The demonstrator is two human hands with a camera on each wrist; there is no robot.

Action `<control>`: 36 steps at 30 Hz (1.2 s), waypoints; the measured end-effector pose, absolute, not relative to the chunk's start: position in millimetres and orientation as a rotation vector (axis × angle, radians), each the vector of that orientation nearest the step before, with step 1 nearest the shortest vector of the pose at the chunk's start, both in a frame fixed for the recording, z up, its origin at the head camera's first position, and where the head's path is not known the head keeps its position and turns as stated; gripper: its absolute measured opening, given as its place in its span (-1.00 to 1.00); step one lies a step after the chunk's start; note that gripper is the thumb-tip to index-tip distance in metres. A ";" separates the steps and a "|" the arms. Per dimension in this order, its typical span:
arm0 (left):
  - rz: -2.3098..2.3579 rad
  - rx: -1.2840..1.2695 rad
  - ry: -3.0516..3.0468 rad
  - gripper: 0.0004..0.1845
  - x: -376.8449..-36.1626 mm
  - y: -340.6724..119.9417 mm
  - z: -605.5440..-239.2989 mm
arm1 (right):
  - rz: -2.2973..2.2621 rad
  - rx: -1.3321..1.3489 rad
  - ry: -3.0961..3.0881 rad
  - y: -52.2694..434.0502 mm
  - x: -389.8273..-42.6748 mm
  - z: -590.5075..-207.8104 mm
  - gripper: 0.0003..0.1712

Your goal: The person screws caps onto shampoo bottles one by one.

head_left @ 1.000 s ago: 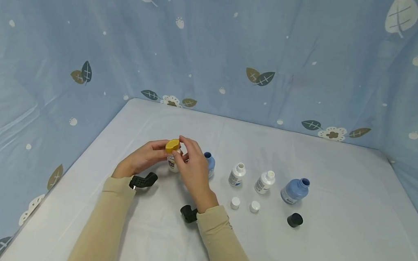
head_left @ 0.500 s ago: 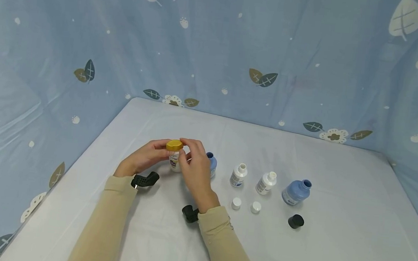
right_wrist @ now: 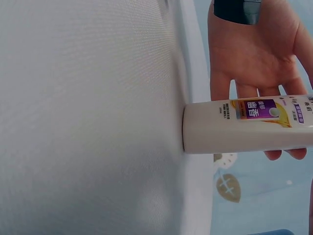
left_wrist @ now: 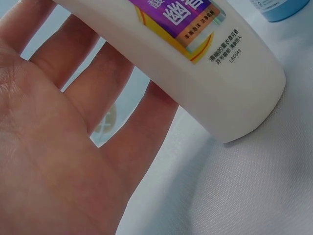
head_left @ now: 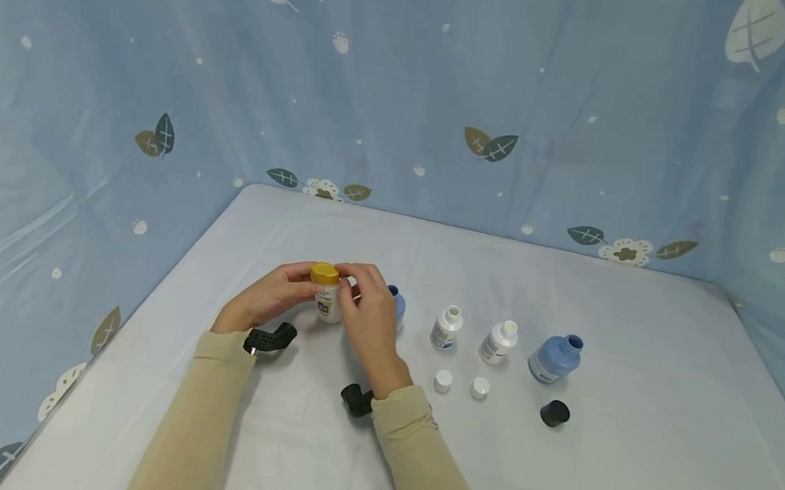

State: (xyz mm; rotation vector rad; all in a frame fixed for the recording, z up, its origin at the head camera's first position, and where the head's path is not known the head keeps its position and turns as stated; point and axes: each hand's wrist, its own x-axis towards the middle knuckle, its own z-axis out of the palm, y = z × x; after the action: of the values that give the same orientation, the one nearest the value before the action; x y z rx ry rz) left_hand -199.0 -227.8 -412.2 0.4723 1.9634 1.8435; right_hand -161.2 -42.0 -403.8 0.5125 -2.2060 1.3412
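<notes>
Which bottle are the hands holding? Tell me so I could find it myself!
Look at the white table and its row of little bottles. At the left end of the row, both hands hold the white bottle. It alone wears a yellow cap and a purple label; the others stand open.

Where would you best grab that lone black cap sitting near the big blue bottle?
Probably by its round side wall, coming from above with thumb and finger on opposite sides. The black cap lies alone on the table, apart from the blue bottle, so nothing crowds it.
</notes>
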 end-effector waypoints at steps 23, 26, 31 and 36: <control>1.819 0.435 1.999 -0.59 -199.0 -229.6 -413.8 | 1.356 0.545 -2.249 -43.6 -159.1 -403.2 -0.68; 1.828 0.435 2.005 -0.59 -198.8 -229.6 -413.5 | 1.377 0.562 -2.267 -43.8 -158.6 -402.9 -0.65; 1.829 0.462 2.026 -0.56 -199.2 -229.5 -413.3 | 1.375 0.598 -2.279 -44.3 -158.8 -402.6 -0.60; 1.827 0.497 2.028 -0.56 -198.7 -229.3 -412.8 | 1.372 0.621 -2.274 -44.6 -158.7 -402.5 -0.57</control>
State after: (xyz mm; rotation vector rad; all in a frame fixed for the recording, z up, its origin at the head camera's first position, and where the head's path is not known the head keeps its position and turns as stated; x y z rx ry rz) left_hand -198.7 -229.3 -412.8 0.4967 2.0280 1.8270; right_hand -158.7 -44.6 -402.5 0.6207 -2.2740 1.3724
